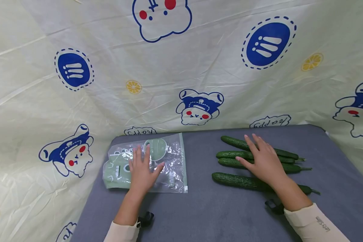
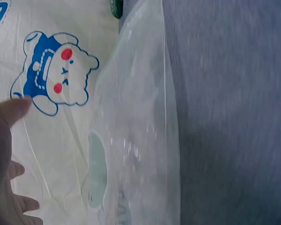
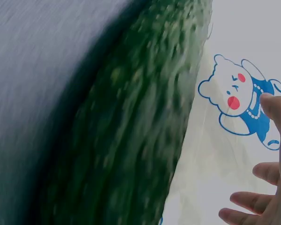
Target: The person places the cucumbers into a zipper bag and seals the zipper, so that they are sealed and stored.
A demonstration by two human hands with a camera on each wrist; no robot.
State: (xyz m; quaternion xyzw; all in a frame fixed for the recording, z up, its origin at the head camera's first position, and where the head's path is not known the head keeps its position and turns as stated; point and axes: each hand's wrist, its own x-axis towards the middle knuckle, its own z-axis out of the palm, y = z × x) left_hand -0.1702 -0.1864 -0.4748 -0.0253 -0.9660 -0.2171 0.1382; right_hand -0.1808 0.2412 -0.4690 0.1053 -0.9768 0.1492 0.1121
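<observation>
Two bare hands, and neither has hold of anything. The left hand [image 1: 143, 176] is spread wide over a clear zip-seal bag [image 1: 173, 159], left of centre in the frame. The right hand [image 1: 265, 164], thumb out and fingers fairly straight, is over four green cucumbers [image 1: 239, 180] right of centre. Pretty sure both are hovering, not pressing, since the wrist views show the fingers clear of bag and cucumber. Bag's lying flat with its zip strip [image 1: 183, 161] toward mid-frame, which I'd guess is so the mouth faces the cucumbers. Can't tell if the pale green area [image 1: 116, 176] at its left end is print or something inside. Stems [image 1: 307, 168] all point to the right, so the cucumbers look lined up on purpose: middle two side by side, lowest one set a bit apart. Everything's on a grey table cover [image 1: 199, 215], with a cartoon-print sheet [image 1: 109, 60] across the top of the frame.
</observation>
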